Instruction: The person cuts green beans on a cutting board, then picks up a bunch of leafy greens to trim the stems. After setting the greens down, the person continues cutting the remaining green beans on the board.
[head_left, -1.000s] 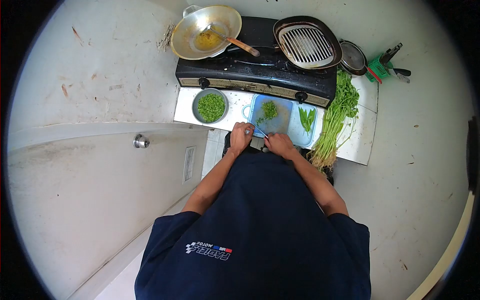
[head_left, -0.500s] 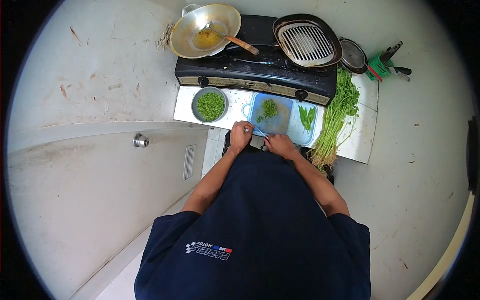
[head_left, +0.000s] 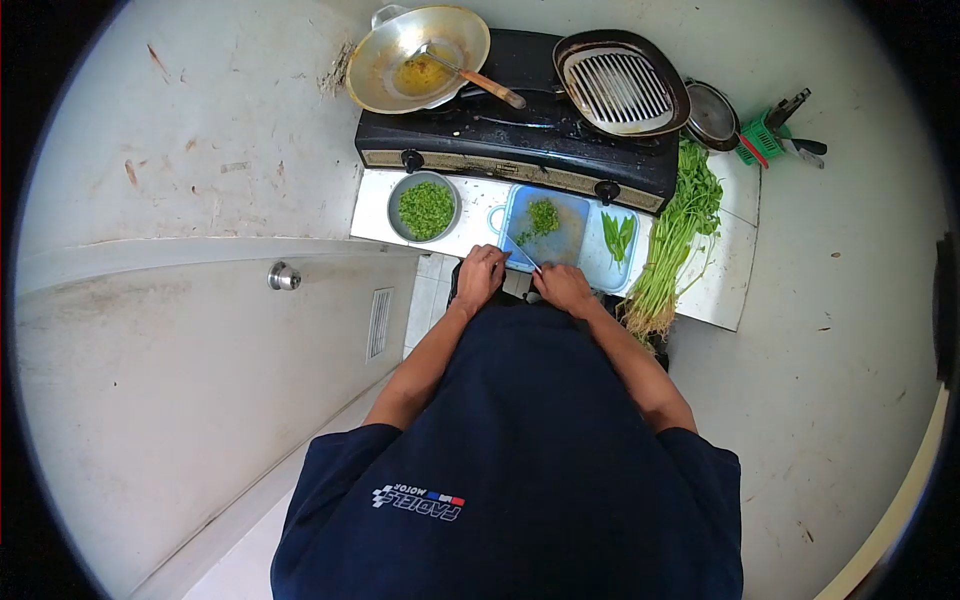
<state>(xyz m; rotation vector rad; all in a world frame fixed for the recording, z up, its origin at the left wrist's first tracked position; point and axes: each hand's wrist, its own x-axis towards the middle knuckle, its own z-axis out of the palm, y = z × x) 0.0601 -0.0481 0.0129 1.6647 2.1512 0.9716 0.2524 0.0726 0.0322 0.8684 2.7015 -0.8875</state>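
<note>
My right hand is closed around the handle of a small knife. Its thin blade points up and left over the near edge of a blue cutting board. At the board's near left corner is my left hand, fingers curled together close to the blade; what they hold, if anything, is hidden. A small heap of chopped greens lies on the board's darker left part. Several cut green leaves rest on its lighter right part. Left of the board, a grey bowl contains finely chopped greens.
Behind the board stands a black gas stove bearing a wok with a wooden-handled ladle and a grill pan. A bunch of rooted greens lies right. Farther right are a small pan and a green utensil basket.
The knife blade has swung slightly away from my left fingers and farther over the board. My left hand remains at the board's corner. The whole view has shifted slightly.
</note>
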